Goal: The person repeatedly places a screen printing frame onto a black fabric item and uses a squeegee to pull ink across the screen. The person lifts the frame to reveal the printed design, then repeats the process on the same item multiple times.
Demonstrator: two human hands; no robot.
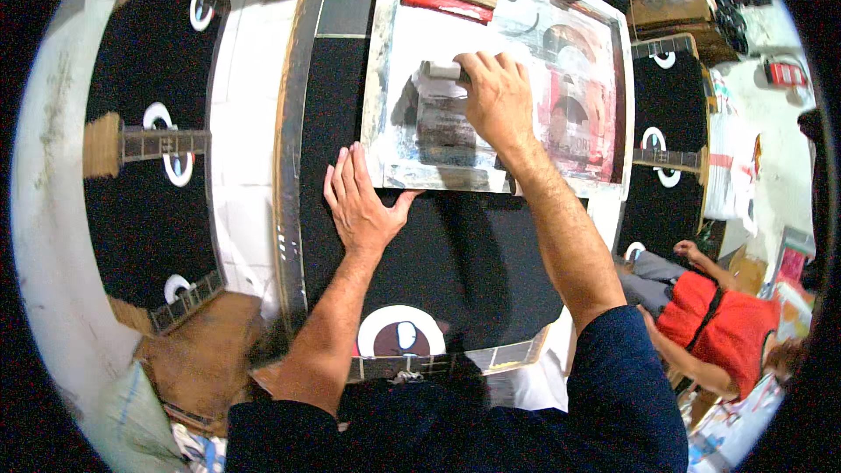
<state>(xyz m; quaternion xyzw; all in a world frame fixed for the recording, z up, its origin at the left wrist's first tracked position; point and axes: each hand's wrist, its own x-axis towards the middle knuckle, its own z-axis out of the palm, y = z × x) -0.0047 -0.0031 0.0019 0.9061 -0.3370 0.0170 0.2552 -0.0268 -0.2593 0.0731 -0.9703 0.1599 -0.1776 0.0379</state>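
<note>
My right hand (501, 101) is closed around one end of a short grey-white squeegee (445, 70), over the mesh of a screen-printing frame (375, 88). Dark ink is smeared across the mesh just below the squeegee, and the stencil (574, 114) to its right shows red and grey shapes. My left hand (361, 201) lies with fingers spread at the frame's near left corner, its fingertips by the frame's edge and the palm over black fabric (455, 254). A printed eye shape, a white ring around a brown disc (401, 333), shows on the near fabric.
A wooden-handled squeegee with a red edge (448, 2) lies at the frame's far end. Black printed panels (149, 61) stretch along the left, with another printed panel (661, 105) on the right. A person in a red top (714, 324) is at the lower right.
</note>
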